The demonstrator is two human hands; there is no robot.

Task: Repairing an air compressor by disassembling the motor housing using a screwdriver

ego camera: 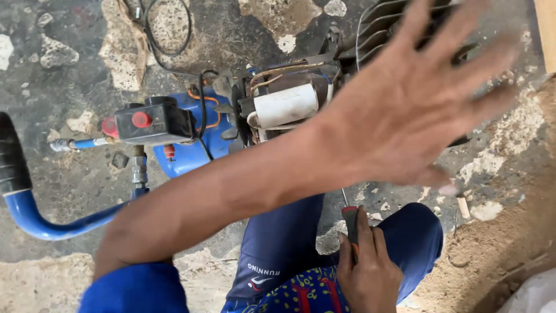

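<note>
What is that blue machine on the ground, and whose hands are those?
The picture comes from a camera on the person's head, looking down, so the hands are their own. The left hand is spread open and blurred above the machine, holding nothing. The right hand grips a screwdriver near the knee. The blue machine looks like a small air compressor, though I cannot be sure. It has a black box with a red button, a white cylinder among wires, and a curved blue handle. It sits on a cracked, dirty floor.
</note>
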